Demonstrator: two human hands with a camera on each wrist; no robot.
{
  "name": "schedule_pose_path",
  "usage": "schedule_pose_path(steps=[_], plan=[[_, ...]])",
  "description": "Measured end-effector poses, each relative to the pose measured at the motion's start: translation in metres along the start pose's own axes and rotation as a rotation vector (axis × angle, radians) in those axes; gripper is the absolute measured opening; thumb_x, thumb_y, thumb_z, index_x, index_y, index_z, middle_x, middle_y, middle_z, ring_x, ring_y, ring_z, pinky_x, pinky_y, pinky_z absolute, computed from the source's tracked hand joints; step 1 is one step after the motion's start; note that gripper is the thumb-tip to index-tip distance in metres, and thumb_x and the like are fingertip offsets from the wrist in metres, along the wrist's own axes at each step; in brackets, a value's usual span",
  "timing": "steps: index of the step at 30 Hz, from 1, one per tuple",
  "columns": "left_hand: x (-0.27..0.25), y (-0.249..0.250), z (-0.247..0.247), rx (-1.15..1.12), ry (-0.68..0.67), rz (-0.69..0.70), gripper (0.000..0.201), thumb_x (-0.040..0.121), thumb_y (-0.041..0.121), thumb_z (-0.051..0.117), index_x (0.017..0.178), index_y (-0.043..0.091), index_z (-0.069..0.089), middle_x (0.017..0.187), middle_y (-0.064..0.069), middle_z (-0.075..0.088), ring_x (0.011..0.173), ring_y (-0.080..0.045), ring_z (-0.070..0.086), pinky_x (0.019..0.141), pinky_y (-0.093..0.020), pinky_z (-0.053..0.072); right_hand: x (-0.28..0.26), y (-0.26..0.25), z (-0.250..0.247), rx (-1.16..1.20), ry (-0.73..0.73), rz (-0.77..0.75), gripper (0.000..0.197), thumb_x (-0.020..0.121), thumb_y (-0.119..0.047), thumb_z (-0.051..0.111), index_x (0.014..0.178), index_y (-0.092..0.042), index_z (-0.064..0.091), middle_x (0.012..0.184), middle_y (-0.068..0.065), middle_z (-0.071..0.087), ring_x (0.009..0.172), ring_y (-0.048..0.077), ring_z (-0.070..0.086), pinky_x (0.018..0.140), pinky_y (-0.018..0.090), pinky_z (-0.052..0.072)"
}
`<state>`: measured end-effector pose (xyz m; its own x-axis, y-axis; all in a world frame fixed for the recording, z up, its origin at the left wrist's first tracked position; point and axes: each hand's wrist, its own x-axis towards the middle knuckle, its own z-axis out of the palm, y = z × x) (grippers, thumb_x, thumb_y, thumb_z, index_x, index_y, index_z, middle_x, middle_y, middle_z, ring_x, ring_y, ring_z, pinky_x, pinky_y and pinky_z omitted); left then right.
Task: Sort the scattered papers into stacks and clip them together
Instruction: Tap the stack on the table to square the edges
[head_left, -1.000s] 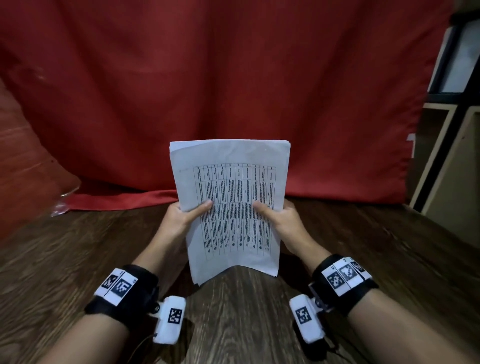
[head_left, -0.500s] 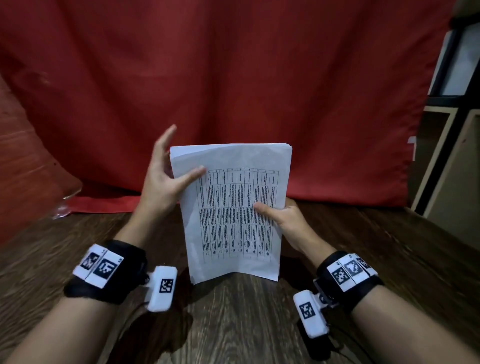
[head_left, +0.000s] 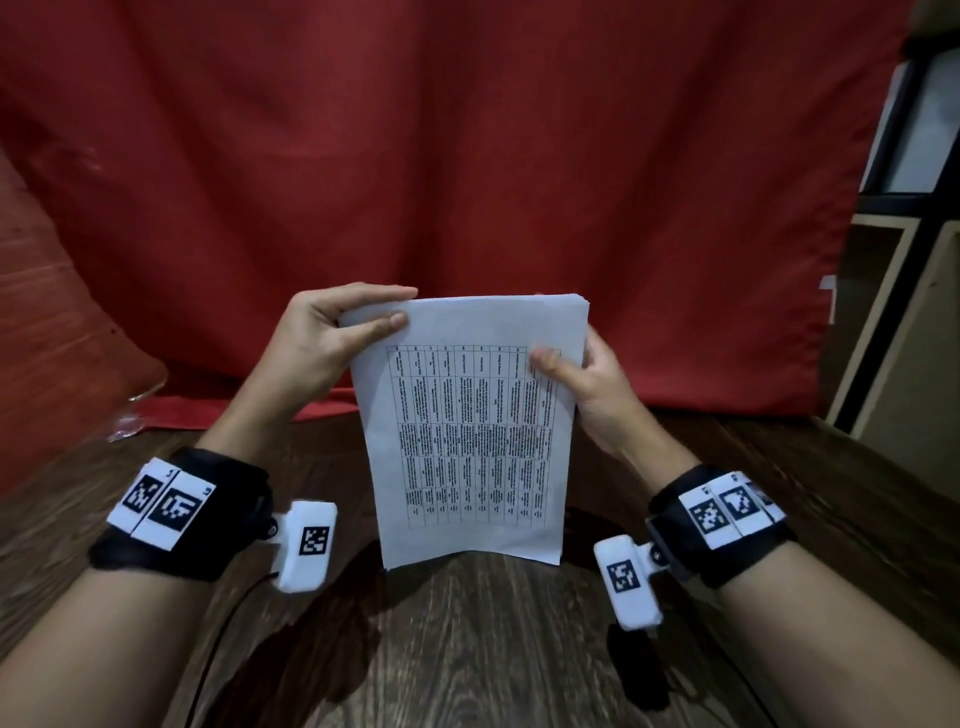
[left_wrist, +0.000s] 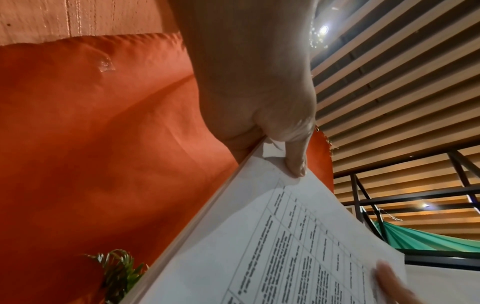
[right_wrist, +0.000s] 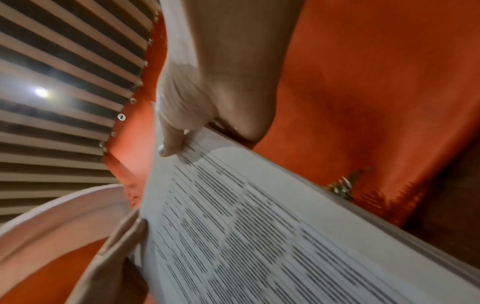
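Observation:
A stack of white papers (head_left: 470, 431) with a printed table on the front sheet stands upright on its bottom edge on the wooden table (head_left: 467, 649). My left hand (head_left: 332, 332) pinches the stack's top left corner, thumb on the front, fingers over the top edge. Further down the right edge my right hand (head_left: 587, 379) grips it, thumb on the front sheet. The left wrist view shows the stack of papers (left_wrist: 285, 246) with my left thumb (left_wrist: 296, 164) pressed on its corner. In the right wrist view the papers (right_wrist: 259, 226) are blurred under my right thumb (right_wrist: 171, 142).
A red cloth backdrop (head_left: 467, 156) hangs right behind the table and lies folded on its far edge. Wooden shelving (head_left: 909, 338) stands at the right. A crumpled bit of clear plastic (head_left: 135, 410) lies at the far left of the table.
My left hand let go of the stack's left edge, rose with fingers spread, and now pinches the top left corner. My right hand slid up the right edge. The stack stays upright.

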<state>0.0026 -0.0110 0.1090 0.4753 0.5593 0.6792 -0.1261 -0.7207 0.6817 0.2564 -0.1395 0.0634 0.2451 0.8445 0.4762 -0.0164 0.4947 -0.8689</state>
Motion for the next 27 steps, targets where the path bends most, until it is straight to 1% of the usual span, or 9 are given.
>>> schedule_pose_path(steps=[2,7,10,13,16,18,21,23,27], plan=[[0.000,0.001,0.001,-0.011,0.016,-0.008,0.032,0.092,0.005,0.077,0.121,0.017,0.075,0.097,0.021,0.080,0.090,0.007,0.070,0.081,-0.010,0.054,0.006,-0.013,0.003,-0.011,-0.009,-0.030,0.046,0.084,-0.017,0.069,0.128,-0.024,0.058,0.114,0.005,0.072,0.102,0.021,0.069,0.089,0.036,0.059],[-0.014,-0.021,0.012,-0.260,0.121,-0.108,0.063,0.084,0.019,0.088,0.138,0.035,0.060,0.105,0.009,0.078,0.095,-0.007,0.073,0.084,-0.023,0.061,0.000,-0.008,0.000,0.039,0.018,0.045,0.036,0.089,-0.020,0.064,0.121,-0.005,0.062,0.112,0.011,0.075,0.100,0.024,0.073,0.082,0.034,0.060],[-0.027,-0.042,0.024,-0.349,0.020,-0.288,0.056,0.071,0.043,0.092,0.120,0.022,0.074,0.114,-0.002,0.081,0.103,-0.019,0.078,0.095,-0.039,0.063,-0.006,0.005,-0.001,0.044,0.020,0.088,0.048,0.084,-0.023,0.070,0.127,-0.002,0.060,0.119,0.012,0.073,0.109,0.025,0.071,0.091,0.038,0.058],[-0.039,-0.054,0.034,-0.403,-0.012,-0.381,0.046,0.073,0.041,0.094,0.110,0.016,0.081,0.121,-0.012,0.079,0.110,-0.030,0.077,0.111,-0.057,0.052,-0.015,0.023,0.000,-0.095,0.013,0.172,0.056,0.074,-0.039,0.080,0.122,-0.014,0.067,0.118,0.002,0.075,0.112,0.013,0.070,0.104,0.037,0.051],[-0.042,-0.050,0.039,-0.420,0.041,-0.384,0.045,0.081,0.038,0.086,0.116,0.011,0.077,0.122,-0.016,0.079,0.112,-0.036,0.076,0.109,-0.060,0.052,-0.020,0.026,0.001,-0.195,0.004,0.178,0.024,0.086,-0.035,0.073,0.109,-0.034,0.067,0.103,-0.019,0.075,0.103,-0.006,0.068,0.095,0.017,0.052],[-0.042,-0.044,0.041,-0.425,0.087,-0.362,0.034,0.088,0.025,0.076,0.119,0.010,0.074,0.122,-0.015,0.079,0.113,-0.037,0.076,0.102,-0.054,0.058,-0.017,0.022,-0.001,-0.176,0.009,0.130,0.022,0.088,-0.026,0.074,0.108,-0.032,0.066,0.097,-0.022,0.074,0.098,-0.011,0.067,0.083,0.007,0.050],[-0.053,-0.045,0.047,-0.438,0.113,-0.362,0.030,0.088,0.020,0.073,0.117,0.013,0.074,0.119,-0.011,0.080,0.111,-0.035,0.077,0.091,-0.042,0.065,-0.018,0.025,-0.002,-0.127,0.054,0.135,0.043,0.080,-0.025,0.080,0.119,-0.017,0.064,0.110,-0.005,0.075,0.102,0.000,0.071,0.094,0.022,0.055],[-0.066,-0.055,0.054,-0.459,0.103,-0.435,0.033,0.089,0.019,0.072,0.122,0.013,0.073,0.123,-0.012,0.079,0.113,-0.035,0.076,0.097,-0.050,0.063,-0.025,0.037,-0.006,-0.193,0.046,0.172,0.036,0.076,-0.036,0.079,0.109,-0.023,0.073,0.113,-0.001,0.076,0.109,0.011,0.071,0.103,0.036,0.052],[-0.090,-0.070,0.061,-0.514,0.003,-0.555,0.025,0.100,0.010,0.066,0.122,0.008,0.076,0.129,-0.025,0.073,0.114,-0.044,0.074,0.099,-0.060,0.058,-0.043,0.056,-0.023,-0.340,-0.055,0.256,0.030,0.087,-0.038,0.073,0.112,-0.023,0.075,0.114,-0.007,0.076,0.111,0.009,0.070,0.105,0.034,0.051]])
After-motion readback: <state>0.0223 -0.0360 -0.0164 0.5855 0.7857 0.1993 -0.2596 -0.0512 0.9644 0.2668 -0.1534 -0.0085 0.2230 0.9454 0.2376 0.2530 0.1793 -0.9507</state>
